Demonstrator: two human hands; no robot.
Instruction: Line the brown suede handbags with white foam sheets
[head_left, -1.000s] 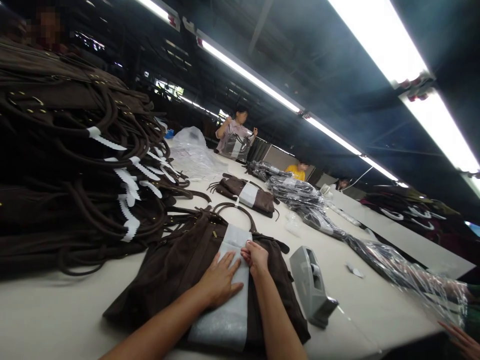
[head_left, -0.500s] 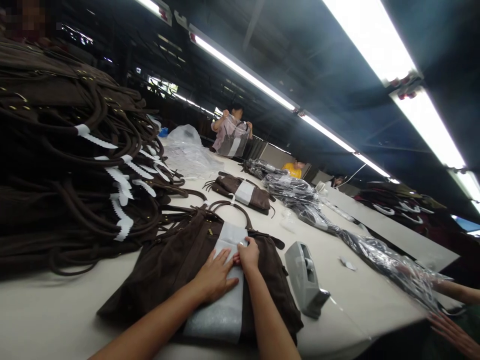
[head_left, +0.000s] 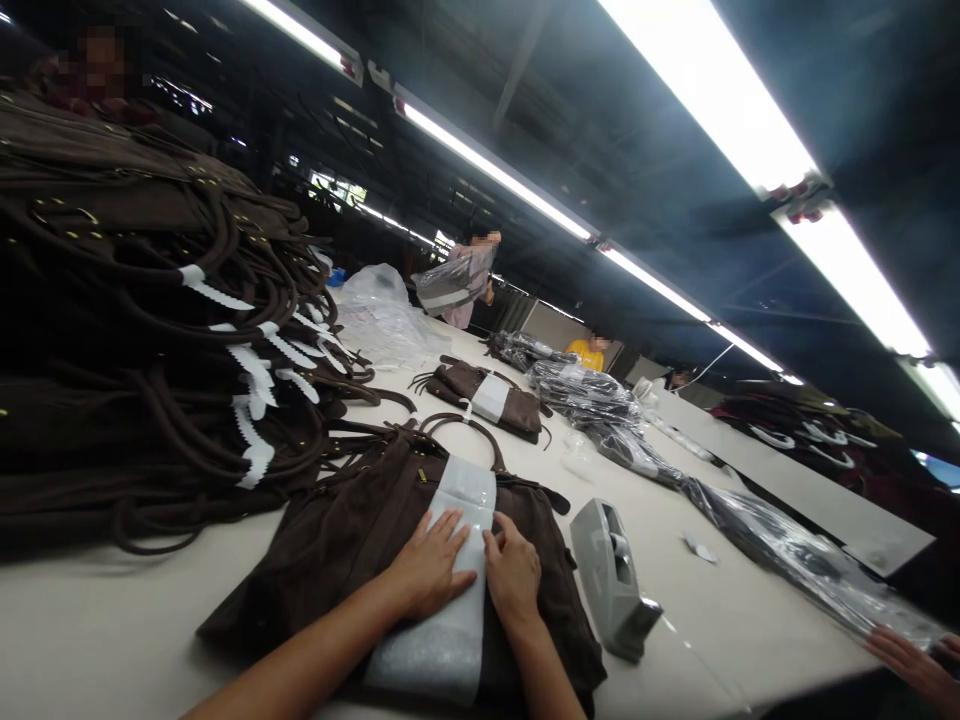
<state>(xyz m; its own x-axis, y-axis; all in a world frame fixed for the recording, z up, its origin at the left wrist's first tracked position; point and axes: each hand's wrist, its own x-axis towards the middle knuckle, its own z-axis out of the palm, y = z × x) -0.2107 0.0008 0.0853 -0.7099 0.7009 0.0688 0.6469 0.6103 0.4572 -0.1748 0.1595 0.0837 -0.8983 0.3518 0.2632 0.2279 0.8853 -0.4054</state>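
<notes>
A dark brown handbag (head_left: 345, 540) lies flat before me, its handle loop pointing away. Down its middle runs a whitish translucent wrapping strip (head_left: 427, 655). My left hand (head_left: 431, 565) rests on that strip with its fingers stretched out. At the strip's right edge is my right hand (head_left: 514, 570), fingers bent and touching the strip and the bag; whether anything small is under the fingertips is hidden. A grey tape dispenser (head_left: 611, 580) stands on the table just right of the bag.
Brown bags (head_left: 150, 330) with white-wrapped handles are piled high at left. Another wrapped bag (head_left: 491, 397) lies beyond mine. Plastic-covered bags (head_left: 592, 390) line the far right side. A co-worker's hand (head_left: 911, 660) is at lower right. Another person (head_left: 461, 280) stands at the back.
My right hand has slid down from the strip's upper part to its right edge, its fingers loosening from a pinch. My left hand stays put. The person at the back has tilted a plastic-covered bag.
</notes>
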